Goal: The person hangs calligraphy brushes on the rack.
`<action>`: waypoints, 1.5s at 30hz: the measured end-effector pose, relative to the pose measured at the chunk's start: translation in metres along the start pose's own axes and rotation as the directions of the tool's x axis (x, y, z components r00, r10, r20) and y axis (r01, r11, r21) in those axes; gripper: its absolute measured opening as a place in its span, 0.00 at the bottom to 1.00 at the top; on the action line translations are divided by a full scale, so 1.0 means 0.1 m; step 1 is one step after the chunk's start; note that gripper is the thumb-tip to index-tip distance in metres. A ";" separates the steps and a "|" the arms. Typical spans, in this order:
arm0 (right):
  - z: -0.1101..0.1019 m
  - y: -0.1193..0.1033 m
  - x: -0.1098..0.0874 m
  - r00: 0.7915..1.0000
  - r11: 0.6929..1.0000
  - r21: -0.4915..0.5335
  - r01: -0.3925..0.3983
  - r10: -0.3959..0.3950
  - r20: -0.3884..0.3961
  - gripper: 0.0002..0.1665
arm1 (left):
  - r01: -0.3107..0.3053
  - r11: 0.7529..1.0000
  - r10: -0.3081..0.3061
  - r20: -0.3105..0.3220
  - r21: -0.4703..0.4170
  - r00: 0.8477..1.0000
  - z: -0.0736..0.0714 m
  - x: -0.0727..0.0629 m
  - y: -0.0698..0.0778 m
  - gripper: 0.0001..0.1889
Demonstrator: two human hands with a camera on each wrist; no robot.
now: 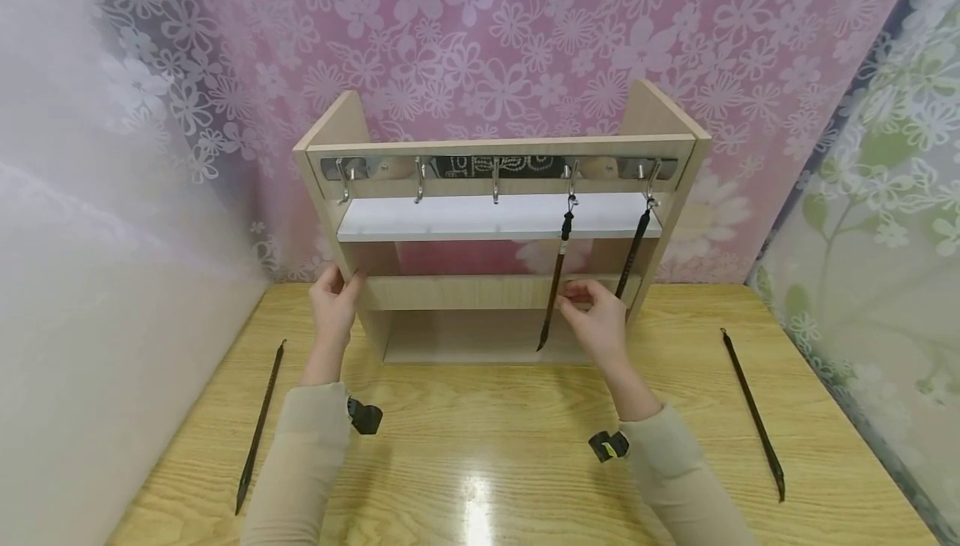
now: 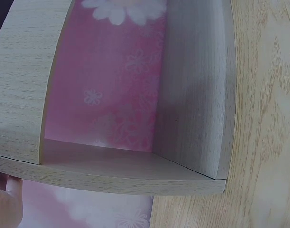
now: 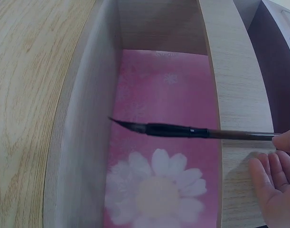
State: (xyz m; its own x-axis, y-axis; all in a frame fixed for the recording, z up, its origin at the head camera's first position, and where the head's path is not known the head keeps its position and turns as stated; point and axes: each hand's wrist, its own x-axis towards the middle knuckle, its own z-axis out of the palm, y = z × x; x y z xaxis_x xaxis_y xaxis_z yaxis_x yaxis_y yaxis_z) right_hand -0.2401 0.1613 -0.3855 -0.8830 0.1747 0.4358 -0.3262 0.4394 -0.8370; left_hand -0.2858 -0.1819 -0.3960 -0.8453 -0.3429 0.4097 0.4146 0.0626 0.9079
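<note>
A small wooden shelf rack (image 1: pixel 502 294) stands on the table, with a row of metal hooks (image 1: pixel 496 179) along its top front board. My left hand (image 1: pixel 332 304) holds the rack's left side panel (image 2: pixel 111 183), thumb at the front edge and fingers on the outer side. A calligraphy brush (image 1: pixel 556 275) hangs from the fourth hook, its dark pointed tip (image 3: pixel 128 125) downward. Fingertips of my right hand (image 1: pixel 596 321) touch its handle, the other fingers loosely bent and apart from it. Another brush (image 1: pixel 636 246) hangs from the rightmost hook, partly hidden behind that hand.
One dark brush (image 1: pixel 261 425) lies on the table at the left, and another brush (image 1: pixel 753 413) lies at the right. Flowered pink cloth (image 1: pixel 487 46) hangs behind the rack. A pale wall (image 1: pixel 112 279) borders the wood-grain table (image 1: pixel 480 438) on the left.
</note>
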 end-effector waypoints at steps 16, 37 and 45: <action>-0.21 -0.05 -0.13 0.998 0.998 0.021 0.063 -0.063 -0.008 0.07 | -0.014 1.000 0.014 -0.001 -0.003 1.000 0.00 0.02 -0.02 0.15; -0.70 0.19 -0.26 0.996 0.994 -0.108 0.035 -0.044 -0.084 0.08 | 0.000 1.000 0.000 0.020 0.010 1.000 -0.01 0.00 0.00 0.16; -0.88 0.38 -0.29 0.995 0.984 -0.180 -0.018 0.000 -0.101 0.09 | -0.013 0.999 0.012 0.027 0.037 1.000 0.02 -0.07 0.20 0.16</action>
State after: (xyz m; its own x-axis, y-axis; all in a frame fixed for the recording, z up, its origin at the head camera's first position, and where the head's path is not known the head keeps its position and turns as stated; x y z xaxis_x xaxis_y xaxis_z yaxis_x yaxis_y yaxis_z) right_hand -0.1974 0.2500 -0.4007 -0.8441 0.2630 0.4672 -0.2440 0.5875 -0.7716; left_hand -0.2719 -0.1760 -0.3805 -0.8492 -0.3163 0.4230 0.4128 0.1022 0.9051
